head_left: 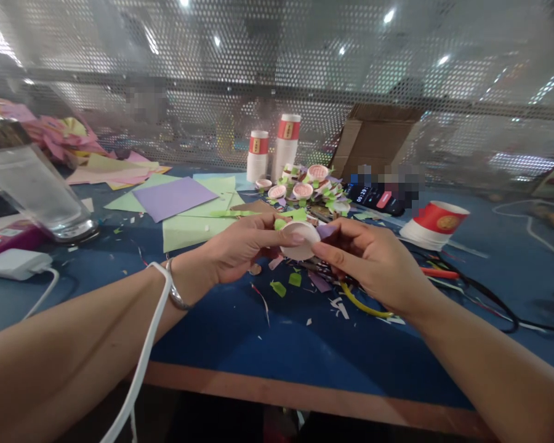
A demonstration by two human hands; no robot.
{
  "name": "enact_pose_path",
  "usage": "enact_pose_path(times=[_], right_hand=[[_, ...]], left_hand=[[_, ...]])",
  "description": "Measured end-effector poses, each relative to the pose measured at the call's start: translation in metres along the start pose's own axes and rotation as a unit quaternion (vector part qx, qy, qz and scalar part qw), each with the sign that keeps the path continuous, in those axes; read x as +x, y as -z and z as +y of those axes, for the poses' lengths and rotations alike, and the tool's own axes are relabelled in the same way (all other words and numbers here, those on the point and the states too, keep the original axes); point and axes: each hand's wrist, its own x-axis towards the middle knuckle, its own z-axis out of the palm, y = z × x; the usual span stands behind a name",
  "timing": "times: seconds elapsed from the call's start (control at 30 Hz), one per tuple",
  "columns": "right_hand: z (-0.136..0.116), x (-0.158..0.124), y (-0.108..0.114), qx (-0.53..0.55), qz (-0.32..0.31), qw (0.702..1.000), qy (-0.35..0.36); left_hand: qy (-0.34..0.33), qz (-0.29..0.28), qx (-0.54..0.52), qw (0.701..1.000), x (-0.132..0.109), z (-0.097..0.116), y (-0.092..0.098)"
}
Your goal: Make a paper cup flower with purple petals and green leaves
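Observation:
Between my hands is a round white paper disc (300, 240), like a cup bottom, with green and purple paper pieces at its edge. My left hand (253, 237) grips its left side, thumb on top. My right hand (360, 249) pinches the right edge, where a purple paper piece (325, 231) shows. Just behind lies a heap of similar discs (303, 191) with pink printing and green and purple paper bits. Green scraps (278, 288) and white shreds lie below my hands.
Two stacks of red-and-white paper cups (286, 138) stand at the back, and another cup stack (436, 224) leans at the right. Purple paper (174, 197) lies over green sheets. A glass bottle (32, 178) is at left, a phone (373, 197) behind, cables (484, 301) at right.

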Motion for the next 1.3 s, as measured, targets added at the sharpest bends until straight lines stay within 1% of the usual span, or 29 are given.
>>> enact_pose_path(times=[0.1, 0.17, 0.27, 0.33, 0.43, 0.5, 0.57, 0.7, 0.87, 1.0, 1.13, 1.23, 1.3], right_hand=[[0.001, 0.001, 0.001, -0.008, -0.012, 1.0, -0.009], [0.002, 0.001, 0.002, -0.019, -0.011, 1.0, -0.015], [0.001, 0.001, 0.006, -0.056, 0.015, 0.998, -0.016], [0.001, 0.002, 0.012, -0.084, 0.044, 0.995, -0.008], [0.005, 0.003, 0.025, -0.145, 0.087, 0.986, -0.001], [0.009, 0.005, 0.037, -0.224, 0.112, 0.968, -0.033], [0.014, 0.009, 0.05, -0.258, 0.099, 0.959, -0.062], [0.022, 0.016, 0.074, -0.338, 0.09, 0.93, -0.114], [0.021, 0.018, 0.093, -0.416, 0.095, 0.889, -0.167], [0.023, 0.018, 0.099, -0.455, 0.073, 0.86, -0.221], [0.036, 0.023, 0.099, -0.476, 0.059, 0.838, -0.261], [0.05, 0.028, 0.1, -0.476, 0.051, 0.83, -0.285], [0.059, 0.031, 0.102, -0.459, 0.046, 0.833, -0.307]], left_hand=[[0.009, -0.003, 0.009, 1.0, 0.001, 0.002, 0.002], [0.002, 0.015, 0.007, 1.0, 0.002, 0.003, 0.003], [-0.032, 0.064, -0.036, 0.997, 0.005, 0.003, 0.004], [-0.04, 0.079, -0.054, 0.995, 0.006, 0.001, 0.007], [-0.032, 0.064, -0.046, 0.996, 0.008, -0.002, 0.008], [-0.036, 0.048, -0.05, 0.997, 0.009, -0.003, 0.007], [-0.042, 0.045, -0.064, 0.996, 0.01, -0.004, 0.004], [-0.038, 0.075, -0.099, 0.992, 0.012, -0.006, 0.002], [-0.041, 0.114, -0.119, 0.985, 0.012, -0.006, 0.003], [-0.038, 0.144, -0.12, 0.982, 0.011, -0.002, 0.0], [-0.042, 0.148, -0.114, 0.982, 0.011, 0.0, -0.002], [-0.045, 0.14, -0.116, 0.982, 0.011, -0.001, -0.002], [-0.048, 0.133, -0.116, 0.983, 0.011, -0.002, -0.002]])
